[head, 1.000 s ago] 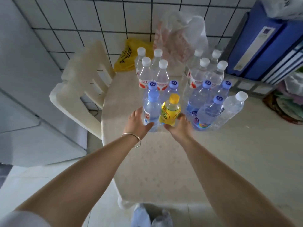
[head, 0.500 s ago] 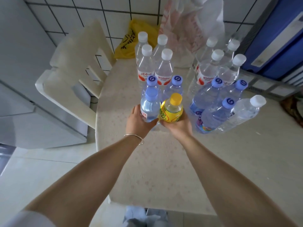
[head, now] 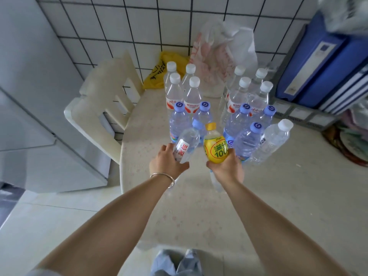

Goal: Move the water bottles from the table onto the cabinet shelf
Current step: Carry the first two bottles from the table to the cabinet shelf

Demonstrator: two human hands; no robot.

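Observation:
My left hand [head: 167,166] grips a clear blue-capped water bottle [head: 187,143] with a white and red label, lifted and tilted away from me. My right hand [head: 227,168] holds a yellow bottle [head: 215,148] with a yellow cap, raised off the table [head: 278,196]. Behind them stand several water bottles: a white-capped group [head: 183,90] at the back left, another white-capped group [head: 245,90] at the back right, and blue-capped ones [head: 247,136] in front. One clear white-capped bottle [head: 272,140] leans at the right. The cabinet shelf is out of view.
A cream chair [head: 103,108] stands left of the table by a grey cabinet [head: 29,116]. A yellow bag [head: 159,74] and a white plastic bag [head: 219,52] lie against the tiled wall. Blue binders [head: 322,62] stand at the right, and round mats [head: 350,144] lie below them.
Both hands have lifted their bottles off the table and pulled them towards me, tilting them so the labels show. The other bottles have not moved.

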